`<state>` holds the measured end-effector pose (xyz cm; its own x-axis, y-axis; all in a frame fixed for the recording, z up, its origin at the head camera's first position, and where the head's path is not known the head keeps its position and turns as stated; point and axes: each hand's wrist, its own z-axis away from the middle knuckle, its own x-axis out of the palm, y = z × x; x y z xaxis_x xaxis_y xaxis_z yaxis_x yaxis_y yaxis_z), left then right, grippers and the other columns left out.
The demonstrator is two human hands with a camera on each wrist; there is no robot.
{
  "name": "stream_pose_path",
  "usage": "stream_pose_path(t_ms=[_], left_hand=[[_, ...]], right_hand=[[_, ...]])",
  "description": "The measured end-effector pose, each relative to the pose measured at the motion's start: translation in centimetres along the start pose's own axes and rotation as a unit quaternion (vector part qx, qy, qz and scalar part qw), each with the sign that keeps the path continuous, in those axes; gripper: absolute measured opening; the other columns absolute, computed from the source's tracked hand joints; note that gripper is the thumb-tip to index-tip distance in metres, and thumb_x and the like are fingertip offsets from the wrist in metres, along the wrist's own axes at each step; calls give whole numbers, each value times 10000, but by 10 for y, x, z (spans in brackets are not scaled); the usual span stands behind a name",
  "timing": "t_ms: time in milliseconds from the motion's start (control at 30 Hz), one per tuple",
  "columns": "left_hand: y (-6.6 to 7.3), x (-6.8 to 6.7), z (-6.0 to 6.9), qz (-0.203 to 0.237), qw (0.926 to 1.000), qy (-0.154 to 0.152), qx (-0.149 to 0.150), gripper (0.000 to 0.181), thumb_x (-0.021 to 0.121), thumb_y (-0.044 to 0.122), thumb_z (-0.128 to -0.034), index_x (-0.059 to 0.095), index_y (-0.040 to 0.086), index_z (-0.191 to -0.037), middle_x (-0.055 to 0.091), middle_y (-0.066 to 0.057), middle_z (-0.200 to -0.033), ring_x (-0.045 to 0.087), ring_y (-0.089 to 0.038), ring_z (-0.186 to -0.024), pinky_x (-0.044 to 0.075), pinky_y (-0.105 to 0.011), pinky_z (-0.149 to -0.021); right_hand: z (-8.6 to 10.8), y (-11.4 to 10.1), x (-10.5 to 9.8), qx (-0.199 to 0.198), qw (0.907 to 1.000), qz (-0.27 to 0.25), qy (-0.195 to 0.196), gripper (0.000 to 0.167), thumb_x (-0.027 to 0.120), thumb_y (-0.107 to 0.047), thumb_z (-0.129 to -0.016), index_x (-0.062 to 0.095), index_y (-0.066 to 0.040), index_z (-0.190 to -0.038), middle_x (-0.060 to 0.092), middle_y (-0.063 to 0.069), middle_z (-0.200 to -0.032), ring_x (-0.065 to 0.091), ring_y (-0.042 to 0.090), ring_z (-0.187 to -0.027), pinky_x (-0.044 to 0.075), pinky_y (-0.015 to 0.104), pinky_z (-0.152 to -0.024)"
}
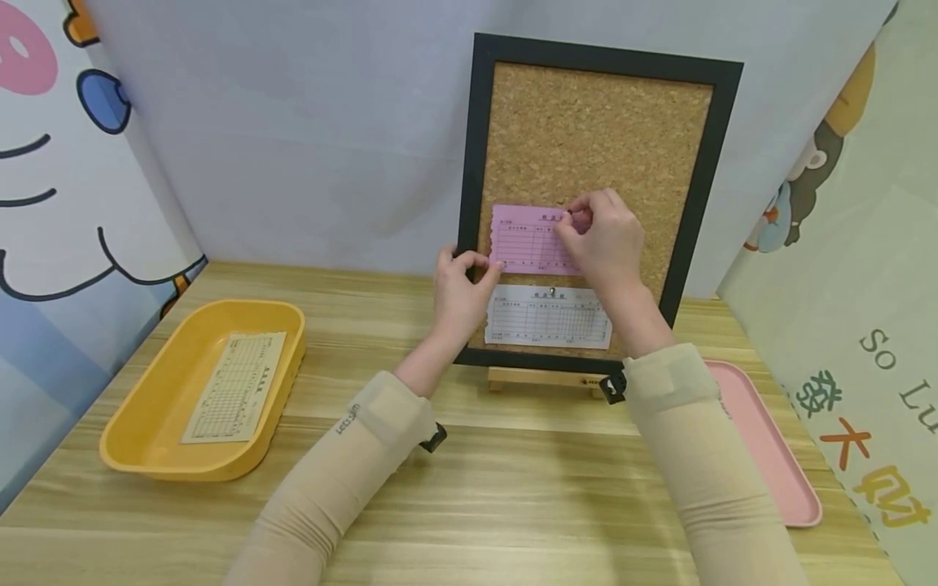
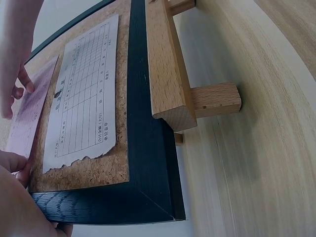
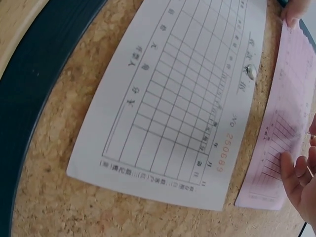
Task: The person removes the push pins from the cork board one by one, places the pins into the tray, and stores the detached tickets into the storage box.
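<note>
A pink receipt slip [image 1: 523, 244] lies against the cork board [image 1: 597, 138], above a white receipt slip [image 1: 545, 321] fastened by a silver pushpin [image 3: 251, 72]. My left hand [image 1: 460, 297] pinches the pink slip's lower left corner between thumb and index finger, beside the black frame [image 1: 472, 155]. At the slip's top edge, my right hand [image 1: 611, 240] pinches a small pin, mostly covered by the fingertips. In the right wrist view, a thin bit of it shows by the fingers [image 3: 291, 180]. The pink slip's right end is behind my right hand in the head view.
The board leans on a wooden easel [image 2: 168, 64] standing on the table [image 1: 454, 488]. To the left is a yellow tray [image 1: 157, 382] holding a pale yellow slip [image 1: 234, 391]. A pink tray [image 1: 769, 448] lies at right, partly behind my right forearm.
</note>
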<state>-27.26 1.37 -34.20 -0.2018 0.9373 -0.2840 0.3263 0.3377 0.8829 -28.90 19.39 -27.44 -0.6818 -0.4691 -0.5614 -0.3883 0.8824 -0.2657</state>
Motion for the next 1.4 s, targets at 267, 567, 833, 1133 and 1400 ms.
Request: stream_pose_path(t_ms=[267, 567, 833, 1133, 1400], left_hand=[[3, -2, 0, 54, 9999, -75, -102, 242, 659, 260, -891, 666, 20, -914, 346, -233, -1430, 341, -395, -1331, 292, -456, -1096], [8, -12, 0, -99, 9995, -216, -190, 242, 649, 273, -897, 662, 31, -900, 344, -231, -1451, 324, -429, -1337, 301, -499, -1080], [11, -23, -1, -129, 9997, -191, 7, 230, 656, 252, -891, 652, 24, -857, 419, -189, -1392, 388, -378, -1299, 341, -458, -1061], [12, -34, -3, -17, 9999, -99, 33, 218, 655, 228, -893, 627, 23, -823, 467, -143, -1325, 426, -319, -1250, 342, -448, -1051], [13, -47, -4, -57, 9999, 25, 139, 228, 663, 227, -888, 666, 0, -908, 616, -133, -1013, 534, -256, -984, 444, -347, -837]], right_hand=[[0, 0, -15, -238, 9997, -31, 16, 178, 616, -157, -863, 639, 19, -875, 593, 142, -804, 527, 237, -671, 433, 338, -597], [1, -2, -41, -630, 9979, -87, 144, 136, 628, -120, -840, 631, 16, -846, 583, 133, -756, 510, 231, -632, 373, 324, -535], [4, 1, -59, -911, 9956, -8, 217, 92, 624, -84, -820, 632, 7, -828, 573, 129, -723, 496, 226, -596, 348, 314, -521], [7, 5, -78, -1085, 9935, 10, 356, 98, 616, -74, -811, 633, 23, -818, 573, 140, -712, 487, 237, -592, 360, 332, -532], [13, 11, -96, -1014, 9941, 286, 276, 120, 634, -93, -818, 646, 26, -828, 575, 141, -712, 492, 227, -595, 345, 290, -537]])
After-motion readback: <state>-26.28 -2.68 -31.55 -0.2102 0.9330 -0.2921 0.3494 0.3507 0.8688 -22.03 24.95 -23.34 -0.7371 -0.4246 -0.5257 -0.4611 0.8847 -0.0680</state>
